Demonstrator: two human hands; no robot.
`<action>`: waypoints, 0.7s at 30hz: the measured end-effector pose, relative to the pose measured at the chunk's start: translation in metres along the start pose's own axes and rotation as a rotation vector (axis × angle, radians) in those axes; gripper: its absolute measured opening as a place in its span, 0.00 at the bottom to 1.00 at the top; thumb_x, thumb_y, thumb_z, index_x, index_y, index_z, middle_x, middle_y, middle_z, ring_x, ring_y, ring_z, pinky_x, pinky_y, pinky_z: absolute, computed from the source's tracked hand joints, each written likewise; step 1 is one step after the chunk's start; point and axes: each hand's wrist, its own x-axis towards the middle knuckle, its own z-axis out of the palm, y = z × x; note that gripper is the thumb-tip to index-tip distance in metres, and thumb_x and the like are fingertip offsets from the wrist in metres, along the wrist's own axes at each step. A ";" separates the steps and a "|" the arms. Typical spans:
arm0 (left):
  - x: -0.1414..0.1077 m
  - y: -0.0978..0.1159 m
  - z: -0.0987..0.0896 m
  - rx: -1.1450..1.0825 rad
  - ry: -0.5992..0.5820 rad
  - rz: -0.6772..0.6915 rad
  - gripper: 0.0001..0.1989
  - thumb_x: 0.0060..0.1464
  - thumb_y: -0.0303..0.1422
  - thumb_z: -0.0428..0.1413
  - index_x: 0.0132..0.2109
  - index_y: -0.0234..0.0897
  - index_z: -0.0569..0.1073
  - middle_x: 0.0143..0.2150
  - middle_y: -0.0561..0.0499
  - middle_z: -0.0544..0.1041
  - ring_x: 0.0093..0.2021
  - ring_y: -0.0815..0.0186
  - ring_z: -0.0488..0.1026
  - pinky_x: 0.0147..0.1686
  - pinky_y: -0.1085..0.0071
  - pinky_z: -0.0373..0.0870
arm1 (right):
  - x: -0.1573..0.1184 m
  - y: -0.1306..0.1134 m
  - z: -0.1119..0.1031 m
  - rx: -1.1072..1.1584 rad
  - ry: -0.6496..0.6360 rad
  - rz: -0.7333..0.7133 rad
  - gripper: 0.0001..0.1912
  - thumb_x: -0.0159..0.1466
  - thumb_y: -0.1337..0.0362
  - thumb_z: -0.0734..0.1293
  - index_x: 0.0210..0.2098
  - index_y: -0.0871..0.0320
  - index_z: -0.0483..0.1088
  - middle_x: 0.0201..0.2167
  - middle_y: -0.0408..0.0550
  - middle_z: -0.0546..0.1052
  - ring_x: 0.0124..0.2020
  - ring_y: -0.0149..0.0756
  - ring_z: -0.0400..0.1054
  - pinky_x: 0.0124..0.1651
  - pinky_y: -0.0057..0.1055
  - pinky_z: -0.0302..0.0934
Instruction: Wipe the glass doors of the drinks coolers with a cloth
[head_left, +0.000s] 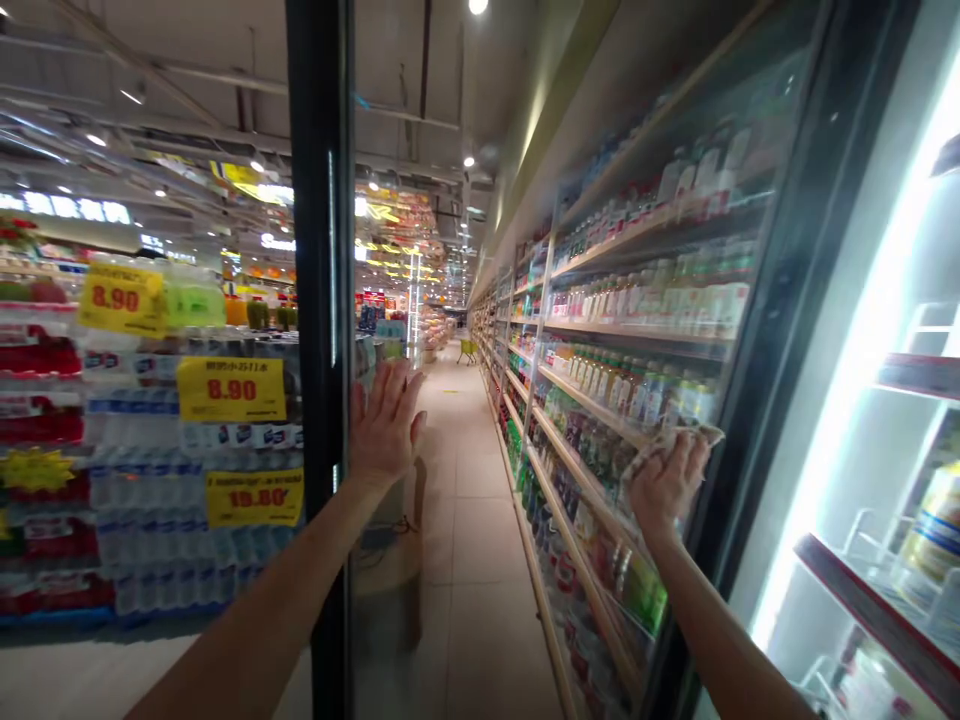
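A glass door with a black frame (319, 250) stands open in front of me, and the aisle shows through its pane. My left hand (384, 425) lies flat against the glass near the left edge of the frame, fingers spread, holding nothing. On the right part of the pane, my right hand (667, 480) presses a pale cloth (709, 434) to the glass, its fingers bent over it. Part of the cloth is hidden behind that hand.
At the right is a lit cooler with shelves (877, 610) and a few packages. Stacked bottle packs (165, 520) with yellow price signs (232, 390) stand at the left. Long drink shelves (600, 400) line the tiled aisle (480, 520) beyond the glass.
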 end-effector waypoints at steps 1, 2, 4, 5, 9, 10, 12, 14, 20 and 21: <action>0.000 0.000 0.000 -0.004 -0.006 -0.006 0.30 0.59 0.34 0.47 0.66 0.40 0.48 0.66 0.44 0.55 0.68 0.63 0.42 0.65 0.58 0.34 | -0.003 -0.006 0.001 0.014 -0.001 -0.031 0.28 0.63 0.65 0.54 0.62 0.64 0.53 0.64 0.65 0.53 0.66 0.52 0.43 0.61 0.60 0.46; 0.000 0.000 0.000 -0.011 -0.010 -0.012 0.30 0.59 0.34 0.46 0.66 0.41 0.48 0.66 0.44 0.55 0.68 0.63 0.42 0.65 0.58 0.34 | -0.009 -0.018 0.002 0.040 -0.018 -0.112 0.28 0.63 0.65 0.54 0.62 0.63 0.53 0.64 0.64 0.53 0.66 0.52 0.43 0.61 0.59 0.46; 0.000 -0.001 0.000 -0.031 -0.014 -0.021 0.30 0.59 0.34 0.46 0.66 0.42 0.48 0.66 0.45 0.54 0.68 0.62 0.43 0.65 0.57 0.35 | -0.024 -0.050 0.006 0.100 -0.103 -0.335 0.28 0.63 0.65 0.56 0.62 0.59 0.53 0.64 0.60 0.53 0.67 0.50 0.41 0.62 0.57 0.46; 0.000 -0.001 0.000 -0.039 -0.015 -0.022 0.30 0.59 0.34 0.46 0.66 0.42 0.48 0.66 0.45 0.54 0.68 0.62 0.43 0.65 0.57 0.35 | -0.031 -0.065 0.008 0.124 -0.163 -0.441 0.28 0.62 0.66 0.57 0.62 0.56 0.53 0.64 0.57 0.54 0.67 0.50 0.41 0.62 0.57 0.46; 0.000 -0.002 0.000 -0.026 -0.001 -0.001 0.30 0.59 0.34 0.47 0.66 0.42 0.47 0.66 0.45 0.54 0.68 0.64 0.42 0.65 0.57 0.35 | -0.037 -0.081 0.010 0.159 -0.248 -0.609 0.28 0.62 0.67 0.57 0.62 0.53 0.53 0.64 0.54 0.56 0.66 0.47 0.44 0.62 0.54 0.47; 0.000 -0.002 0.000 -0.020 0.002 0.004 0.30 0.59 0.34 0.47 0.66 0.41 0.48 0.66 0.44 0.54 0.68 0.64 0.42 0.65 0.58 0.35 | -0.031 -0.071 0.009 0.148 -0.210 -0.570 0.28 0.62 0.66 0.57 0.62 0.54 0.53 0.64 0.55 0.56 0.66 0.47 0.44 0.62 0.54 0.46; 0.000 -0.003 -0.001 -0.013 0.002 0.010 0.29 0.59 0.34 0.47 0.66 0.40 0.49 0.66 0.44 0.54 0.68 0.64 0.41 0.65 0.58 0.35 | -0.015 -0.041 0.006 0.111 -0.128 -0.415 0.27 0.63 0.65 0.55 0.62 0.56 0.53 0.64 0.57 0.55 0.67 0.47 0.43 0.62 0.56 0.45; 0.000 -0.003 -0.001 -0.014 -0.003 0.010 0.29 0.59 0.34 0.46 0.66 0.39 0.50 0.66 0.44 0.55 0.68 0.63 0.42 0.66 0.58 0.35 | 0.002 -0.013 0.003 0.075 -0.056 -0.210 0.27 0.64 0.65 0.54 0.62 0.59 0.53 0.64 0.60 0.53 0.67 0.49 0.42 0.62 0.57 0.44; -0.004 0.012 0.001 -0.002 0.027 -0.013 0.29 0.59 0.31 0.46 0.66 0.38 0.49 0.66 0.42 0.55 0.68 0.63 0.41 0.65 0.56 0.34 | -0.002 -0.022 0.008 0.109 -0.064 -0.200 0.27 0.64 0.64 0.53 0.62 0.59 0.54 0.64 0.60 0.54 0.66 0.49 0.43 0.62 0.58 0.44; -0.006 0.017 0.002 -0.002 0.044 -0.021 0.29 0.59 0.30 0.46 0.66 0.38 0.49 0.66 0.42 0.55 0.68 0.63 0.40 0.65 0.56 0.34 | -0.008 -0.031 0.010 0.125 -0.103 -0.290 0.27 0.63 0.64 0.54 0.62 0.57 0.54 0.64 0.58 0.56 0.66 0.48 0.44 0.62 0.57 0.45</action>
